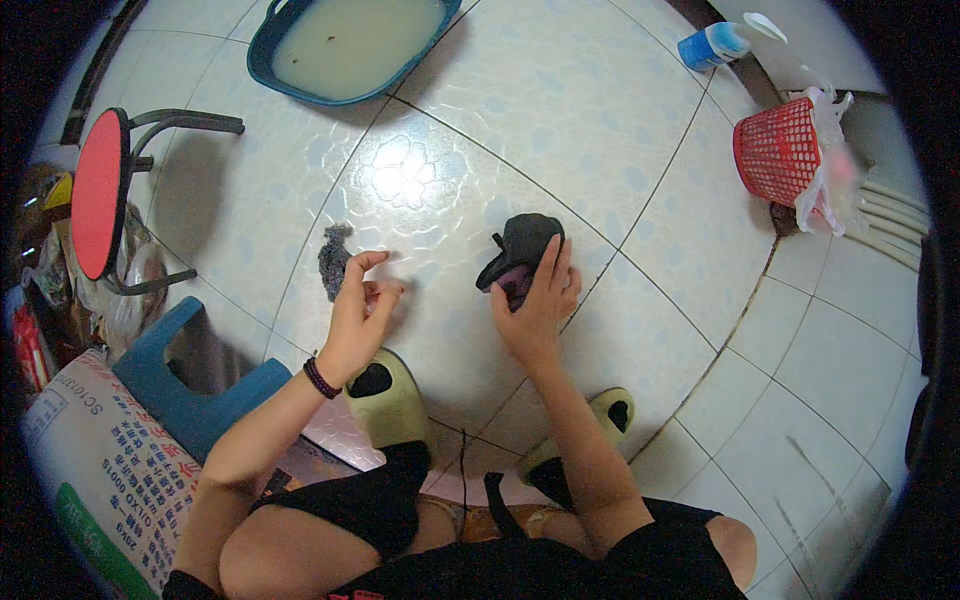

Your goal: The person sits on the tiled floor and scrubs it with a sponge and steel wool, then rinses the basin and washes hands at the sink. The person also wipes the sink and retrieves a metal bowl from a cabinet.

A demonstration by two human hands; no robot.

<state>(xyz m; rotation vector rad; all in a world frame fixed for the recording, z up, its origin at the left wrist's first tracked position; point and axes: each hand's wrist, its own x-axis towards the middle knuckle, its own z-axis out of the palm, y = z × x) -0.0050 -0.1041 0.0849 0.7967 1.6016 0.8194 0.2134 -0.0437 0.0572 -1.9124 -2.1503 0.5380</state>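
Note:
My right hand (544, 304) grips a small black shoe (531, 234), with the thumb by its opening and the fingers along its outer side. A purplish lining shows inside the shoe. It is low over the tiles, and I cannot tell whether it touches them. My left hand (364, 307) holds nothing; its thumb and forefinger are curled apart. Just beyond that hand, partly covered by it, a dark grey scouring pad (332, 259) lies on the floor. A dark bead bracelet (321, 379) circles the left wrist.
A blue basin (300, 90) of cloudy water stands ahead. To the left are a tipped red-seated stool (97, 195), a blue plastic stool (180, 405) and a printed sack (97, 450). A red basket (776, 150) and a blue-and-white bottle (712, 46) are at right.

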